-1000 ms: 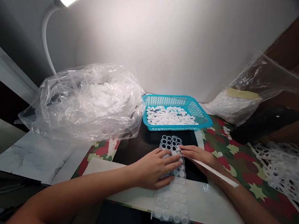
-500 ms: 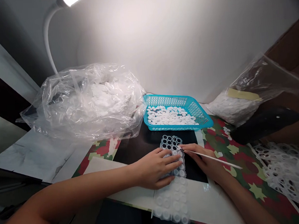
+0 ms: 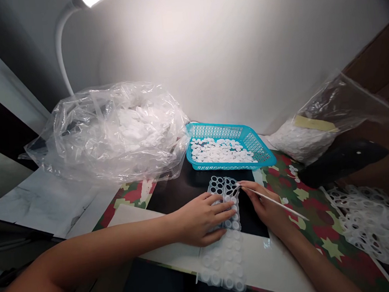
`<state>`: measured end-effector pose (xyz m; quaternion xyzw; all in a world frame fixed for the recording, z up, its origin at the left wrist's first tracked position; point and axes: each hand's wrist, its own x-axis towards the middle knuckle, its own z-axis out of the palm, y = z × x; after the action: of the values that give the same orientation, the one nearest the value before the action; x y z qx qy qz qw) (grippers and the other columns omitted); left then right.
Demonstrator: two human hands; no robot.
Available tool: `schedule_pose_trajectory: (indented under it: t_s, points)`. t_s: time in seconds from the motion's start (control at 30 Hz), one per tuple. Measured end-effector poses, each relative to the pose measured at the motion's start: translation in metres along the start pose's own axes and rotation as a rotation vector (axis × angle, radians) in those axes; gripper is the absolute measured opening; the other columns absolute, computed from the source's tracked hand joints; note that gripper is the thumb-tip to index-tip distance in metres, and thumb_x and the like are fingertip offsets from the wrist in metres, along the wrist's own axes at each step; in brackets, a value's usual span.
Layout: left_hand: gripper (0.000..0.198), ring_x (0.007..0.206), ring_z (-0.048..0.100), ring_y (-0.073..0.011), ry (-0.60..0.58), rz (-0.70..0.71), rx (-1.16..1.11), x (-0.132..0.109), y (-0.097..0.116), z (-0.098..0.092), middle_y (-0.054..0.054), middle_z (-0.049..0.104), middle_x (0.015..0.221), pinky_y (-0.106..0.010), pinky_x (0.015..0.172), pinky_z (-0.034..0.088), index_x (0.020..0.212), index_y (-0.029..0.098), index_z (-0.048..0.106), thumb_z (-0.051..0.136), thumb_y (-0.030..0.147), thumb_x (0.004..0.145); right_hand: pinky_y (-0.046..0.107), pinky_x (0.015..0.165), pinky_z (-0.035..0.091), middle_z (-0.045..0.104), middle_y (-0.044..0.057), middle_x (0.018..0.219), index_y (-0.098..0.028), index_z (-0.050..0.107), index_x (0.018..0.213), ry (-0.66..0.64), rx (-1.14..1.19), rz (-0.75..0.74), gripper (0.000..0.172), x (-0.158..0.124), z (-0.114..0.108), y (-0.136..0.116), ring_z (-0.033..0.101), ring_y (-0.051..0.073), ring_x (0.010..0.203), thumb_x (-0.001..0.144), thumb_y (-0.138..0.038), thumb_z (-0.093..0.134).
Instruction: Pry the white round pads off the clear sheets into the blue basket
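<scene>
Pinched between the thumb and fingertips of the right hand (image 3: pixel 266 208), a thin white stick (image 3: pixel 281 205), its tip at the upper end of a clear plastic sheet (image 3: pixel 221 264) and its far end slanting out over the table. Left hand (image 3: pixel 201 220) flat and palm down on the same sheet, fingers lightly spread, pressing rather than closing on anything. Sheet lying lengthwise across a black mat (image 3: pixel 192 196) and a white board (image 3: pixel 269 266), with open round holes at its upper end and rows of round domes toward the lower end, the middle part partly hidden under the left hand. Just beyond the sheet, a blue plastic basket (image 3: pixel 213 128) holding a heap of small white discs (image 3: pixel 220 152). Left of the basket, a large clear plastic bag (image 3: pixel 112 139) bunched around white contents, beside a crumpled pale sheet of paper (image 3: pixel 49 204). Right of the basket, a clear zip bag (image 3: pixel 327 107) with more white discs, and a dark oblong object (image 3: pixel 342 162) close by. On a camouflage-patterned cloth (image 3: pixel 310 226) at the right, a loose pile of white punched scrap (image 3: pixel 374 221). Overhead, a white gooseneck lamp (image 3: pixel 60 53), lit.
</scene>
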<state>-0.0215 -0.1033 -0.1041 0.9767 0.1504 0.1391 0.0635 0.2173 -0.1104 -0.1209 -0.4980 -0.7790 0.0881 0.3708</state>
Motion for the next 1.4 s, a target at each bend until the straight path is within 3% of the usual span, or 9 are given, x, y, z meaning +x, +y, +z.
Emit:
schedule_pose_trajectory:
  t_s: [0.37, 0.53, 0.77, 0.97, 1.13, 1.2, 1.3, 1.4]
  points:
    - [0.05, 0.118, 0.04, -0.0258, -0.025, -0.004, -0.016, -0.001, 0.001, 0.0, -0.006, 0.044, 0.139, -0.039, 0.096, 0.033, 0.135, 0.015, 0.038, 0.037, 0.036, 0.089, 0.034, 0.082, 0.051, 0.068, 0.005, 0.099, -0.023, 0.06, 0.104, 0.12, -0.093, 0.099, 0.023, 0.0, -0.004, 0.007, 0.064, 0.022, 0.091, 0.093, -0.033, 0.042]
    - [0.049, 0.116, 0.041, -0.0248, -0.013, 0.007, -0.004, -0.001, 0.001, 0.0, -0.006, 0.046, 0.137, -0.038, 0.096, 0.034, 0.133, 0.014, 0.04, 0.038, 0.036, 0.089, 0.04, 0.085, 0.05, 0.067, 0.006, 0.099, -0.022, 0.06, 0.102, 0.256, -0.14, 0.163, 0.022, -0.001, -0.015, 0.017, 0.063, 0.025, 0.095, 0.092, -0.034, 0.045]
    - [0.046, 0.115, 0.045, -0.0238, 0.039, 0.023, 0.069, -0.002, 0.001, 0.001, -0.009, 0.047, 0.135, -0.036, 0.095, 0.037, 0.13, 0.015, 0.042, 0.039, 0.037, 0.089, 0.043, 0.096, 0.046, 0.065, 0.005, 0.114, -0.025, 0.058, 0.107, 0.259, -0.122, -0.075, 0.019, 0.018, -0.023, 0.0, 0.06, 0.024, 0.109, 0.091, -0.026, 0.047]
    - [0.037, 0.108, 0.051, -0.0241, 0.1, 0.116, 0.212, -0.004, 0.007, 0.005, -0.015, 0.055, 0.123, -0.035, 0.089, 0.041, 0.117, 0.011, 0.053, 0.041, 0.033, 0.089, 0.044, 0.098, 0.043, 0.061, 0.007, 0.12, -0.023, 0.059, 0.102, 0.306, -0.208, -0.079, 0.016, 0.05, -0.021, 0.008, 0.057, 0.025, 0.113, 0.091, -0.027, 0.048]
    - [0.036, 0.108, 0.053, -0.026, 0.143, 0.146, 0.292, -0.012, 0.017, 0.015, -0.016, 0.057, 0.121, -0.037, 0.088, 0.043, 0.116, 0.006, 0.055, 0.037, 0.025, 0.091, 0.048, 0.097, 0.043, 0.063, 0.008, 0.107, -0.022, 0.06, 0.097, 0.383, -0.105, -0.095, 0.012, 0.047, -0.015, 0.004, 0.058, 0.025, 0.106, 0.089, -0.024, 0.052]
    - [0.036, 0.11, 0.053, -0.027, 0.149, 0.127, 0.327, -0.014, 0.021, 0.016, -0.017, 0.056, 0.124, -0.039, 0.089, 0.044, 0.118, 0.005, 0.054, 0.037, 0.023, 0.09, 0.044, 0.091, 0.048, 0.064, 0.007, 0.098, -0.024, 0.061, 0.096, 0.282, -0.017, -0.136, 0.011, 0.04, -0.008, -0.006, 0.061, 0.023, 0.098, 0.088, -0.023, 0.053]
    - [0.037, 0.108, 0.054, -0.0282, 0.169, 0.097, 0.346, -0.015, 0.023, 0.017, -0.019, 0.057, 0.121, -0.042, 0.088, 0.045, 0.117, 0.005, 0.054, 0.039, 0.024, 0.089, 0.034, 0.082, 0.053, 0.064, 0.006, 0.103, -0.025, 0.063, 0.096, -0.166, 0.128, -0.19, 0.016, 0.028, 0.004, -0.021, 0.062, 0.02, 0.097, 0.09, -0.022, 0.05]
    - [0.036, 0.1, 0.058, -0.028, 0.181, 0.099, 0.336, -0.013, 0.022, 0.019, -0.02, 0.061, 0.111, -0.043, 0.087, 0.045, 0.114, 0.003, 0.056, 0.042, 0.024, 0.088, 0.032, 0.084, 0.054, 0.065, 0.007, 0.106, -0.023, 0.064, 0.097, -0.39, 0.247, -0.207, 0.018, 0.021, 0.014, -0.027, 0.063, 0.019, 0.098, 0.092, -0.023, 0.047]
